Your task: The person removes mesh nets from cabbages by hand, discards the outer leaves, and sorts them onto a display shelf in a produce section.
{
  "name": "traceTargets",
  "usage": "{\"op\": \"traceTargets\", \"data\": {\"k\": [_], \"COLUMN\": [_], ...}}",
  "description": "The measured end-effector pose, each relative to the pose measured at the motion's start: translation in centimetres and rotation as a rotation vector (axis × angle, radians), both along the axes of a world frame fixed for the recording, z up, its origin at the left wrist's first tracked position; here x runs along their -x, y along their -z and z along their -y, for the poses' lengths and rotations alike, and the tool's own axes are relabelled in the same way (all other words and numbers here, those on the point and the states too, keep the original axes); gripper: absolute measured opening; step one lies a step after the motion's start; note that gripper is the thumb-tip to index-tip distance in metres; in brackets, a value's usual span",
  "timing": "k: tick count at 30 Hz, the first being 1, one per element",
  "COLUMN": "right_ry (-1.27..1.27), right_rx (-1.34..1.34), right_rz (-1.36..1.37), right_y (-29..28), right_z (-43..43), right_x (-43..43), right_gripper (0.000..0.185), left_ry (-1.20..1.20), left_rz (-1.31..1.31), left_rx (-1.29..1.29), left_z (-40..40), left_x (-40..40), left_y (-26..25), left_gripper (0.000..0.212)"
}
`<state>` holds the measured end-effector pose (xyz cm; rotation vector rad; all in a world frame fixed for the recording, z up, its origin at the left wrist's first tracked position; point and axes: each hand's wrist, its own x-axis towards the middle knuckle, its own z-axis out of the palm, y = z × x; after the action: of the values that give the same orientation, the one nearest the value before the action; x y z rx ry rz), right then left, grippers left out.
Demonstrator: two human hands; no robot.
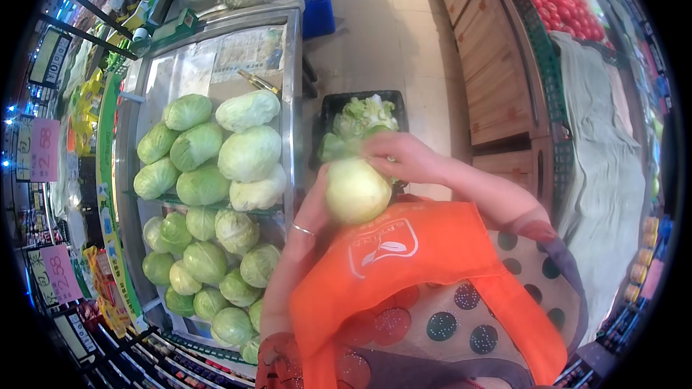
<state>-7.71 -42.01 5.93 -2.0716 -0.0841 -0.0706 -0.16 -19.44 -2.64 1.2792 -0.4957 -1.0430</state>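
Observation:
A pale green cabbage [357, 190] rests in my left hand [319, 194], held close to the orange apron [389, 259]. My right hand [403, 155] is at the cabbage's far side, blurred, with its fingers bent around a green leaf [373, 132]; whether that leaf is still joined to the head cannot be told. Beneath my hands stands a black crate [362, 96] on the floor, with loose green leaves [359, 113] in it. The fingers of my left hand are mostly hidden behind the cabbage.
Left of me, a metal-edged display table [294, 65] bears rows of elongated cabbages [197, 146] and round cabbages [205, 262]. A blue basket [318, 11] stands farther along the aisle. Wooden cabinets [489, 54] and a stand of tomatoes [557, 2] line the right side.

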Motion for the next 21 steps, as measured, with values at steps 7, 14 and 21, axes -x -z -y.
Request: {"op": "traceTargets", "data": {"k": [7, 14, 21], "right_ry": [-0.016, -0.441, -0.259], "right_rx": [0.048, 0.011, 0.009], "right_rz": [0.066, 0.064, -0.356], "right_y": [0.2, -1.4, -1.5], "right_z": [0.0, 2.3, 3.2], "right_x": [0.1, 2.8, 0.7], "right_gripper": [0.005, 0.01, 0.023], "left_ry": [-0.195, -0.585, -0.872], "left_rz": [-0.499, -0.624, -0.833], "left_rx": [0.035, 0.368, 0.408], "left_z": [0.9, 0.1, 1.3], "left_x": [1.5, -0.8, -4.8], "left_y": [-1.1, 1.0, -1.1], "left_gripper": [0.07, 0.052, 0.071]}}
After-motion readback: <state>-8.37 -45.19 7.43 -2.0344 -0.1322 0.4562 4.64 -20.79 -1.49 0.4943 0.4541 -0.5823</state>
